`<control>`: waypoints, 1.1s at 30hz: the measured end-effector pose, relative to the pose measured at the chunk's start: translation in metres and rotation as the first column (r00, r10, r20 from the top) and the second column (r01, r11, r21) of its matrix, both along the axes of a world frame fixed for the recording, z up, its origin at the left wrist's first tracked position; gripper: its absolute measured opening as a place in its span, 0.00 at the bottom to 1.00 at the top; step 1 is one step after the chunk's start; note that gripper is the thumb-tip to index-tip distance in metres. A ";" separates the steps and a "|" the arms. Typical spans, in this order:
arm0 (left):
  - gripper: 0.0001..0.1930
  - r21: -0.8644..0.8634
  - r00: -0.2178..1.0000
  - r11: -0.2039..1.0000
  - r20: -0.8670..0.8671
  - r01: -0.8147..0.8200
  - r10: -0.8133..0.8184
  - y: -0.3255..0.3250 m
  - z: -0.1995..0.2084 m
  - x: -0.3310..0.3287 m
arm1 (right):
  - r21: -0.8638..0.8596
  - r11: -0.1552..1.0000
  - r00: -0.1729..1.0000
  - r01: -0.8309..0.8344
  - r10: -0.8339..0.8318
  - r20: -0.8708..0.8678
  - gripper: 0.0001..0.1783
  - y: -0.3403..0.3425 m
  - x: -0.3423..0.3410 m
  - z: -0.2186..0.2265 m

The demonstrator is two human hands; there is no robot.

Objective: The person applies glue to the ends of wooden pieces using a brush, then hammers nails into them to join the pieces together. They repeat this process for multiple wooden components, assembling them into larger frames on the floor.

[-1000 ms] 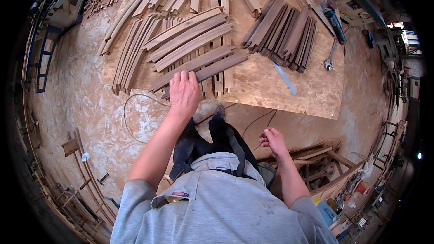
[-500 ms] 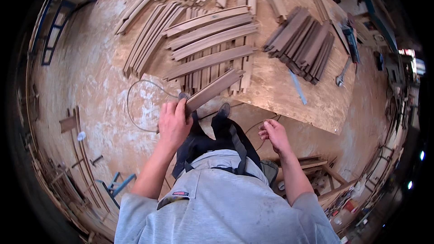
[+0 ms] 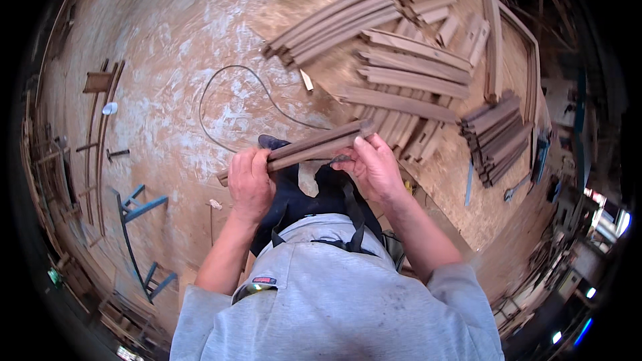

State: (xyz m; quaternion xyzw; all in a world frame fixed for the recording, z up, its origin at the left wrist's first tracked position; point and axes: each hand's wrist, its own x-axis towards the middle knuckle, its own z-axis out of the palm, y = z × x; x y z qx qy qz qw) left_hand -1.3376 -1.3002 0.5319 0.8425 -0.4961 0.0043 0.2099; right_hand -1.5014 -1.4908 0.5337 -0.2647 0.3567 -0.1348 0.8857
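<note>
My left hand [image 3: 252,184] is closed around the near left part of a grooved brown wooden strip [image 3: 311,148], held slantwise in front of my body. My right hand [image 3: 374,167] is at the strip's other end, thumb against the wood and fingers curled. A small dark piece [image 3: 341,158] sticks out from those fingers; its kind is unclear. Just beyond the strip, more wooden strips [image 3: 408,60] lie stacked crosswise on a plywood worktable [image 3: 435,177].
A bundle of short dark strips [image 3: 498,137] rests on the table's right side, near a wrench [image 3: 516,189] and a blue power tool [image 3: 540,157]. Curved strips [image 3: 334,23] lie at the far left of the table. A cable [image 3: 202,103] loops over the floor; a blue metal stand [image 3: 144,208] is at left.
My view has turned left, so the table appears farther right. My right hand has come up from beside my body to the far end of the strip, which my left hand still holds.
</note>
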 end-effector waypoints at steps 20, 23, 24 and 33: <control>0.21 0.243 0.515 0.921 -0.772 -0.304 0.373 0.187 0.010 0.227 | -0.144 0.843 0.795 -0.519 0.538 0.280 0.19 0.142 0.372 0.011; 0.21 0.185 0.331 0.910 -0.890 -0.371 0.315 0.219 0.016 0.256 | -0.057 0.767 0.713 -0.639 0.619 0.330 0.17 0.166 0.428 0.005; 0.22 0.194 0.288 0.893 -0.900 -0.406 0.327 0.230 0.018 0.264 | -0.068 0.726 0.673 -0.684 0.664 0.326 0.16 0.178 0.448 0.005; 0.26 0.397 0.088 0.691 -0.829 -0.604 0.552 0.316 0.014 0.411 | -0.107 0.570 0.550 -0.815 0.818 0.169 0.06 0.287 0.676 -0.017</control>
